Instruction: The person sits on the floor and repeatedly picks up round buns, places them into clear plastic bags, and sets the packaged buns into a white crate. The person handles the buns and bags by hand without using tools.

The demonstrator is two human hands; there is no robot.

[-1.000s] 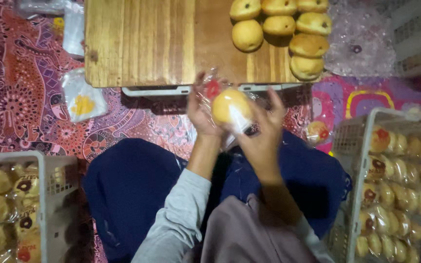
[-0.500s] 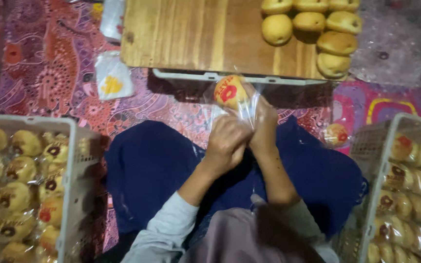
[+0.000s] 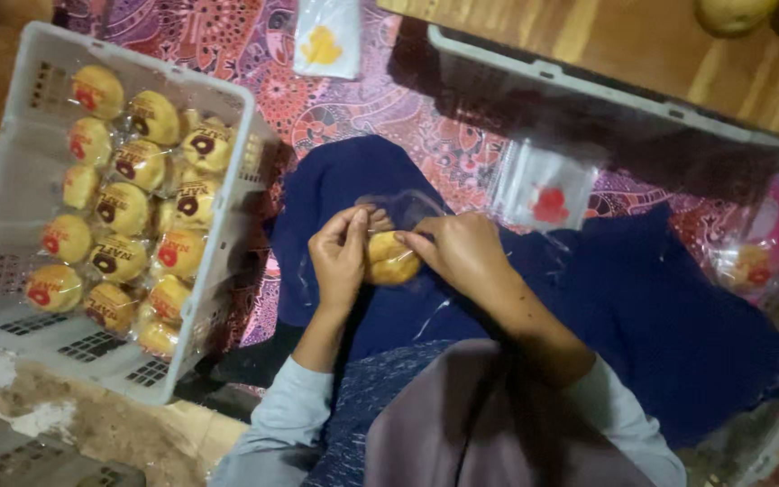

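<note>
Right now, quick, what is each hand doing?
Left hand: grip closed on the round golden bun in clear plastic wrap.
Right hand: grip closed on the same bun's wrap.

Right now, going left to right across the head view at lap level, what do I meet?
White crate of wrapped buns → left hand → bun in clear wrap → right hand → empty clear bag with red mark → wrapped bun at the right edge.
</note>
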